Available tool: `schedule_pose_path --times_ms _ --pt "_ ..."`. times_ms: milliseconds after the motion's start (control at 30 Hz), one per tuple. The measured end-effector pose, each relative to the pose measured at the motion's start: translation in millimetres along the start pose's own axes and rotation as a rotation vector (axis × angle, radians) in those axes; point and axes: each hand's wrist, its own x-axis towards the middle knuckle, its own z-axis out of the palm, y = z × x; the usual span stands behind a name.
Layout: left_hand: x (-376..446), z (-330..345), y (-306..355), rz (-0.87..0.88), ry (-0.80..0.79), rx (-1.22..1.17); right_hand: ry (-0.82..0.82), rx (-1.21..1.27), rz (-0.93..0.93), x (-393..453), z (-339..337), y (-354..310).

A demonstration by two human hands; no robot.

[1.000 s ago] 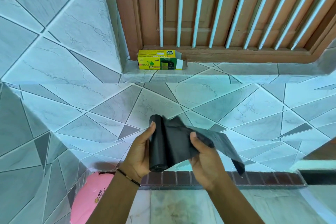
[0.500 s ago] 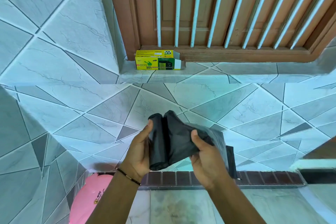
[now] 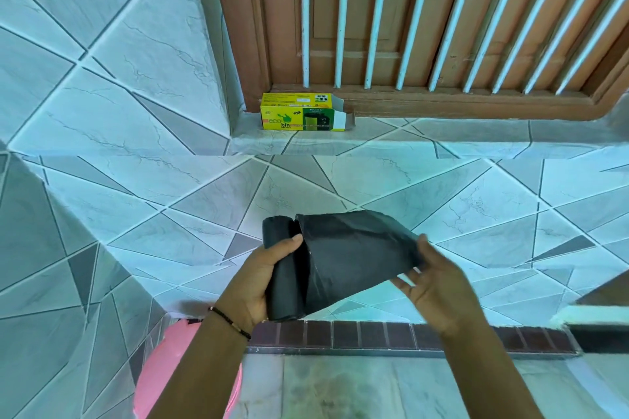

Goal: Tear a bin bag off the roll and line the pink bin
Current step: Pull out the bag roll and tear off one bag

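Observation:
My left hand (image 3: 260, 279) grips a black roll of bin bags (image 3: 285, 282), held upright in front of the tiled wall. A loose black bag (image 3: 350, 258) is unrolled from it to the right. My right hand (image 3: 432, 286) holds the bag's right edge between thumb and fingers. The bag is still joined to the roll along its left side. The pink bin (image 3: 170, 371) stands on the floor at the lower left, partly hidden behind my left forearm.
A yellow and green bin bag box (image 3: 299, 116) lies open on the tiled ledge below a brown wooden window with white bars (image 3: 408, 27). A dark brick strip (image 3: 374, 335) runs along the wall's foot above the floor.
My right hand has moved to the right, drawing the bag out flatter and wider from the roll. The left hand keeps its grip on the roll.

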Motion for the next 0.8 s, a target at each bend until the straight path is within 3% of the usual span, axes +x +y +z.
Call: schedule_pose_path --times_ms 133,167,233,300,367,533,800 --pt "-1.2 -0.8 1.0 0.155 0.126 0.314 0.432 -0.308 -0.384 -2.3 -8.0 -21.3" --pt "-2.6 1.1 1.7 0.175 0.113 0.387 0.407 -0.421 -0.511 -6.1 -1.1 -21.8" --pt "-6.5 7.4 4.8 0.185 0.067 0.525 0.097 -0.679 -0.664 -9.9 17.2 -19.0" --pt "-10.0 15.3 7.9 0.176 0.014 0.636 -0.29 -1.015 -0.553 -7.5 36.1 -14.2" --pt "-13.1 21.7 10.7 0.179 -0.034 0.683 -0.519 -1.22 -0.4 0.9 49.3 -9.4" --pt "-15.8 18.9 17.3 0.154 0.027 0.592 -0.595 -1.135 -0.206 12.9 59.7 -8.3" --pt "-18.7 16.6 12.0 0.198 0.099 0.402 -0.5 -1.005 -0.222 9.5 62.8 1.8"
